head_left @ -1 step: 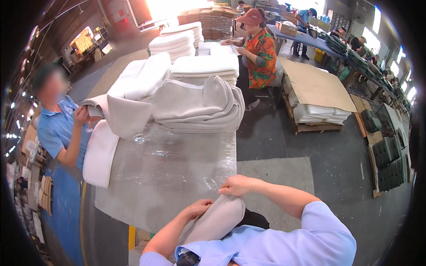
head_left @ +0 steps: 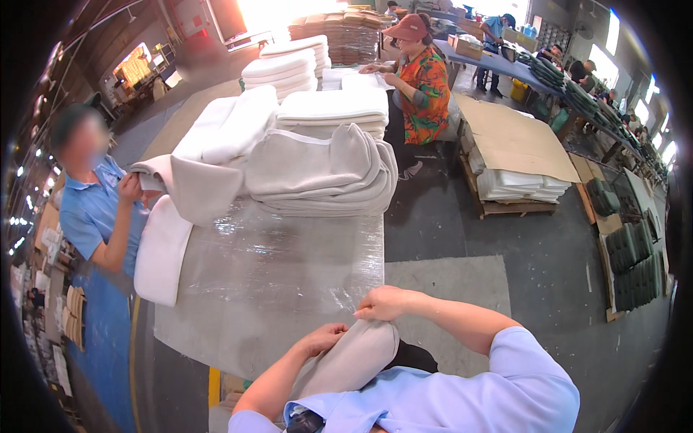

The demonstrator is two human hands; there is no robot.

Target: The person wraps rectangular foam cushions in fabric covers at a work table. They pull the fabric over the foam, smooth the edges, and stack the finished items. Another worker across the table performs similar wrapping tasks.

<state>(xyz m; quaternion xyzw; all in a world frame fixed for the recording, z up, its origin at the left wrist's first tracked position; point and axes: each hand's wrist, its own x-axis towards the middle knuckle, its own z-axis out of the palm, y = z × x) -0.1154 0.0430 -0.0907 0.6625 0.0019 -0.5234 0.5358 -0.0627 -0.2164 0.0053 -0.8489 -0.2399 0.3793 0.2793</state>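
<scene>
A grey padded fabric piece (head_left: 352, 359) lies folded against my front at the near edge of the table. My right hand (head_left: 382, 303) pinches its far upper corner. On the piece's left edge my left hand (head_left: 323, 339) has its fingers curled and closed, the fingertips partly hidden. Ahead of my hands is the grey table top (head_left: 289, 289), covered with clear plastic film. A pile of folded grey fabric pieces (head_left: 317, 173) stands farther back on it. At the left, a co-worker in a blue shirt holds up another grey piece (head_left: 202, 187).
Behind the grey pile stand stacks of white padded pieces (head_left: 332, 107); one white piece (head_left: 162, 252) hangs over the table's left edge. A person in a patterned shirt (head_left: 426, 97) works at the far right corner. Right of the table, a cardboard-topped pallet (head_left: 516, 137) stands on the floor.
The co-worker at the left has shifted slightly, and the grey piece in their hands has moved a little to the left. My own hands look the same.
</scene>
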